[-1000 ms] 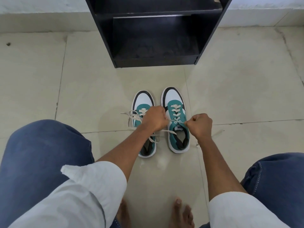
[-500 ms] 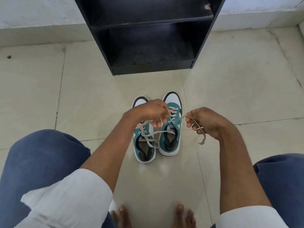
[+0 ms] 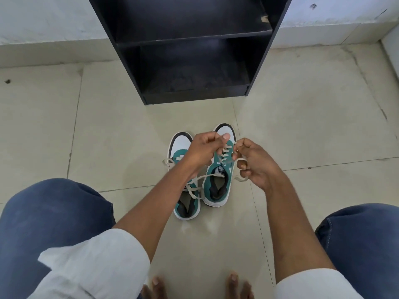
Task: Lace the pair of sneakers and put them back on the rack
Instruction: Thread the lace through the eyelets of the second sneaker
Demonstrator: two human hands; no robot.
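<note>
Two teal, white and black sneakers stand side by side on the floor, toes toward the rack. The right sneaker has cream laces threaded through its eyelets. My left hand hovers over its toe end, pinching one lace end. My right hand is beside it on the right, fingers curled around the other lace end. The left sneaker lies partly under my left forearm, its loose lace spilling to the left. The black shoe rack stands just beyond the shoes.
Beige floor tiles surround the shoes. My knees in blue jeans flank the lower corners and my bare toes show at the bottom. A white wall runs behind the rack, whose two visible shelves hold nothing.
Both hands have risen toward the right sneaker's toe, drawing the lace ends up and closer together. The view has tilted, so the rack shows more.
</note>
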